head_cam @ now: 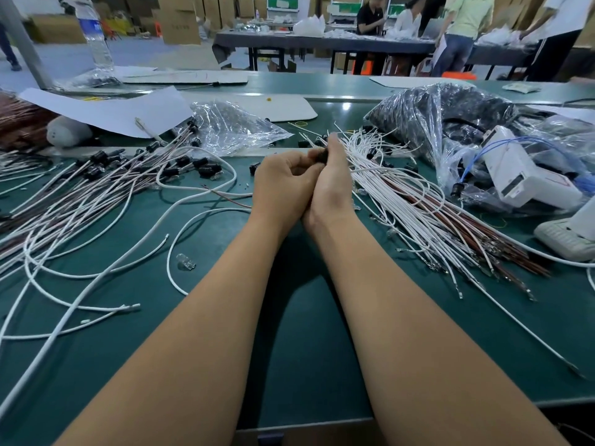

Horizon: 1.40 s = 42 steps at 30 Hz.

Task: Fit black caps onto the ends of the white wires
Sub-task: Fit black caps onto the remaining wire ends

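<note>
Close to the body, two bare arms reach out over the green table (299, 349) and meet in the middle. Both hands touch each other there. The left hand (283, 185) is curled, and its fingers seem to pinch something small. The right hand (331, 178) is curled too, around a dark thing that looks like a black cap (322, 155). I cannot tell if a wire is in it yet. Just right of the right hand lies the bunch of white wires (418, 207), running from near right up to far left, so the right hand is nearer. Left of the hands lie capped wires (135, 169). Farther off sits a bag of caps (434, 114).
</note>
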Tool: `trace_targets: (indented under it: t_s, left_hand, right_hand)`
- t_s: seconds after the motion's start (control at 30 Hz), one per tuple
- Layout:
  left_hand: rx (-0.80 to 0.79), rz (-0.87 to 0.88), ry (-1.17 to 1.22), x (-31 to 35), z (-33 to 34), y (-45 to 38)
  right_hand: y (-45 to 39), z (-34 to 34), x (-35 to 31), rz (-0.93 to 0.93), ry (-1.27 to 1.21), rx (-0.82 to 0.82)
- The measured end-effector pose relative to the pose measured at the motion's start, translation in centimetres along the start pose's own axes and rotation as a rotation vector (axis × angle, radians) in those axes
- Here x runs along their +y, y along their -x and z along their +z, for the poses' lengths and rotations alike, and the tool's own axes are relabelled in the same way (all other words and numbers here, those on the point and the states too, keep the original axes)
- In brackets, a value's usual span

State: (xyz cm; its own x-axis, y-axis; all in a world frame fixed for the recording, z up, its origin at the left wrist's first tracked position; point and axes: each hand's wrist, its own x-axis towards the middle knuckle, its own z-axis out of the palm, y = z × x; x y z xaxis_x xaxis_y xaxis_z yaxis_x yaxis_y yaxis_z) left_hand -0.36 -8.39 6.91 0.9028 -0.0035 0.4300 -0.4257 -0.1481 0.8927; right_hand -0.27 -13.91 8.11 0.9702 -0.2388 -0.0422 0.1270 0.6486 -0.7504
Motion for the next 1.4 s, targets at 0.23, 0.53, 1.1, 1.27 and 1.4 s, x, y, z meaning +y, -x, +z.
trace_targets:
  t_s: [0.23, 0.53, 1.1, 1.27, 1.4]
  left_hand:
    - [-0.029, 0.037, 0.036, 0.5, -0.6, -0.3]
    - [-0.19, 0.018, -0.219, -0.8, -1.2, -0.6]
    - [-0.302, -0.258, -0.105, 8.9, -13.9, -4.4]
    - [0.174, 0.027, -0.206, 11.4, -19.1, -6.7]
    - [0.471, 0.181, -0.797, 7.5, -23.1, -5.9]
  right_hand:
    - [-0.2, -1.3, -1.0, -0.268, 0.346, 0.079]
    - [-0.6, -2.5, -2.4, -0.13, 0.08, 0.168]
    - [0.4, -2.2, -2.9, 0.032, -0.43, -0.08]
    - [1.2, -0.5, -1.0, 0.11, -0.121, -0.257]
    - [1.4, -0.2, -0.1, 0.118, 0.124, -0.351]
